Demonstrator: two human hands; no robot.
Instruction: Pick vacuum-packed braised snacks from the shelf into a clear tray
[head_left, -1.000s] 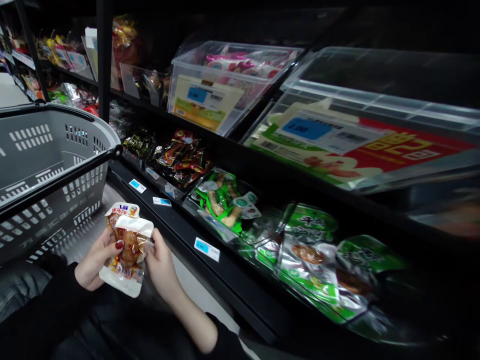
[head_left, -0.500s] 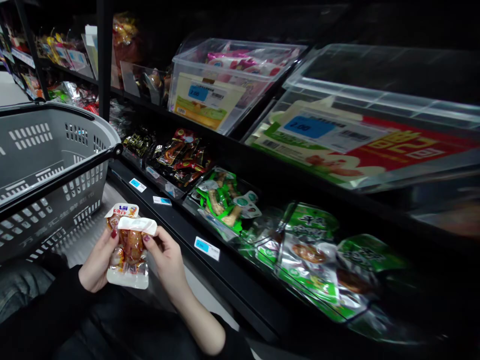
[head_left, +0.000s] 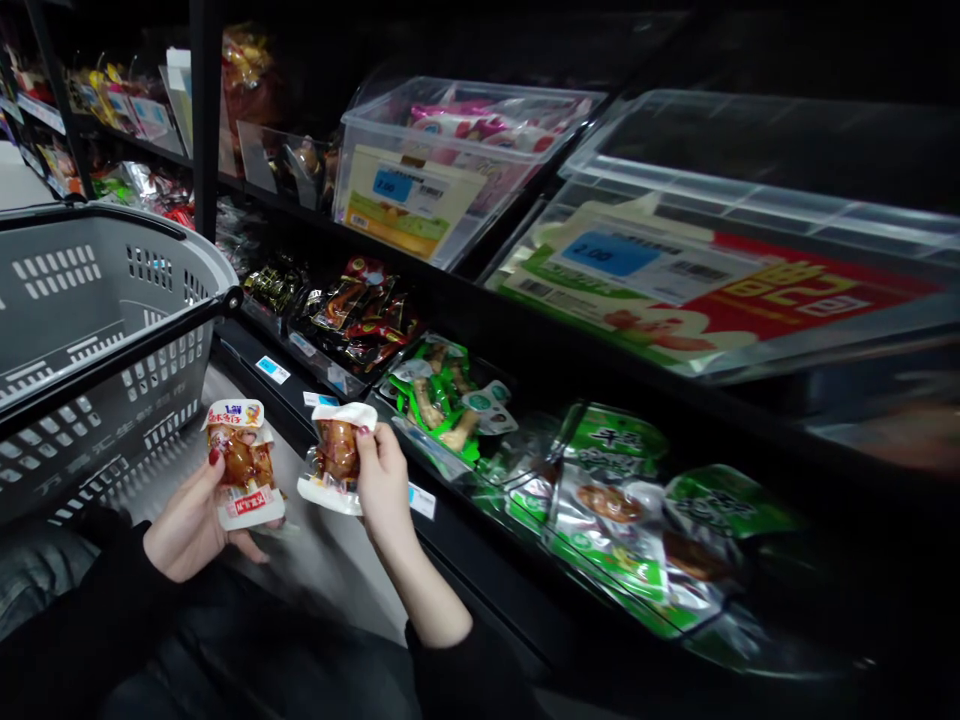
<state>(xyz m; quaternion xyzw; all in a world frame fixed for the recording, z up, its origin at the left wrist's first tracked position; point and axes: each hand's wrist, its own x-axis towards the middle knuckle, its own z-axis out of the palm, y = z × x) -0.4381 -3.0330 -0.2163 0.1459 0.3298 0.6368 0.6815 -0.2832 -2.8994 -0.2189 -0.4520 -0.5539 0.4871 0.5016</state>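
Evidently, the left hand [head_left: 189, 515] grips a printed pouch [head_left: 244, 463]; at its three o'clock, the right hand [head_left: 385, 488] (red-nailed) pinches a second pouch [head_left: 336, 455].

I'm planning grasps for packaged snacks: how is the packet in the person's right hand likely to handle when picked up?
The packet bulges brown through clear film, so its middle is probably firm while the flat white ends may flex. Its glossy surface could be slightly slippery. Pinched at one edge by the right hand, it is probably light.
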